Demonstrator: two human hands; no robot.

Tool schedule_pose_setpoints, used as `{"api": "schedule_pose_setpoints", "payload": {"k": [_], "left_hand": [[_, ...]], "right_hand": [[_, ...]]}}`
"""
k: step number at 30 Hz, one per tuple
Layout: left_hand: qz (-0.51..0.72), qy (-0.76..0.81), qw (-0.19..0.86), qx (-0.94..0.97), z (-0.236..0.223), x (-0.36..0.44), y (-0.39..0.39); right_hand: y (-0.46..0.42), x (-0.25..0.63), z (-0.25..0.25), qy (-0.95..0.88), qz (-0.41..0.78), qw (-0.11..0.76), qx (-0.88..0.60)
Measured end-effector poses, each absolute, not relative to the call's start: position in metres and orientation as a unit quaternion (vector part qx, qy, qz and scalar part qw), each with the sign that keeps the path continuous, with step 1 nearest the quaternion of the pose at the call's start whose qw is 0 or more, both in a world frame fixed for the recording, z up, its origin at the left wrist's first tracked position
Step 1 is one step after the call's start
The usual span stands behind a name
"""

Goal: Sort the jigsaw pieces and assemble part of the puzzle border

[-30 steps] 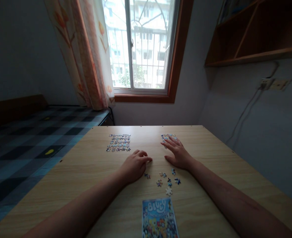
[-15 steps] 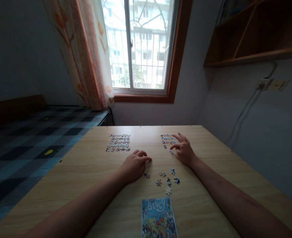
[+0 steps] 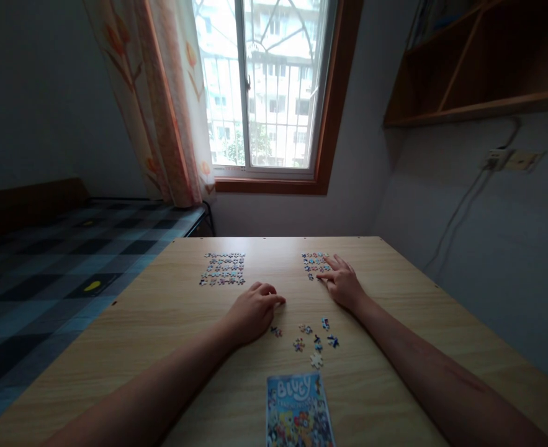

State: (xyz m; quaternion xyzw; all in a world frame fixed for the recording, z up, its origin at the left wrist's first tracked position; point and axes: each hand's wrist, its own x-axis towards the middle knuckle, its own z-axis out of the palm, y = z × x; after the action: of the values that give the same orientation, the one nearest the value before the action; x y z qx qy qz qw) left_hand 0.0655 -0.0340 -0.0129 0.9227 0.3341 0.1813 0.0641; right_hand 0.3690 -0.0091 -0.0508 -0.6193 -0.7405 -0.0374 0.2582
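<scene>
My left hand (image 3: pixel 251 312) rests on the wooden table (image 3: pixel 171 323), its fingers curled loosely with nothing in them. My right hand (image 3: pixel 343 282) lies further out, fingers stretched, the fingertips touching the near right edge of a small cluster of joined puzzle pieces (image 3: pixel 314 263). A larger laid-out block of puzzle pieces (image 3: pixel 223 269) sits to the left. Several loose puzzle pieces (image 3: pixel 314 340) lie between my forearms. A blue picture card or box lid (image 3: pixel 298 410) lies at the table's near edge.
A bed with a checked blue cover (image 3: pixel 45 273) stands left of the table. Behind the table are a window (image 3: pixel 264 87) with a curtain (image 3: pixel 162 99). A wooden shelf (image 3: pixel 478 62) and a wall socket with a cable (image 3: pixel 499 158) are on the right wall.
My right hand moved forward and right, off the small cluster to its edge, and a piece seen just below the cluster half a second ago now lies under its fingertips. My left hand stayed still.
</scene>
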Motion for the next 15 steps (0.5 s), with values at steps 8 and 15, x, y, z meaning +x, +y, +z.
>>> {"api": "schedule_pose_setpoints", "payload": {"k": [8, 15], "left_hand": [[0.188, 0.33, 0.058, 0.923, -0.0153, 0.0652, -0.0326], [0.186, 0.327, 0.057, 0.925, -0.0144, 0.0654, -0.0321]], "right_hand": [[-0.0087, 0.3681, -0.0506, -0.738, -0.068, 0.256, -0.621], [-0.0106, 0.3651, -0.0499, -0.746, -0.064, 0.243, -0.617]]}}
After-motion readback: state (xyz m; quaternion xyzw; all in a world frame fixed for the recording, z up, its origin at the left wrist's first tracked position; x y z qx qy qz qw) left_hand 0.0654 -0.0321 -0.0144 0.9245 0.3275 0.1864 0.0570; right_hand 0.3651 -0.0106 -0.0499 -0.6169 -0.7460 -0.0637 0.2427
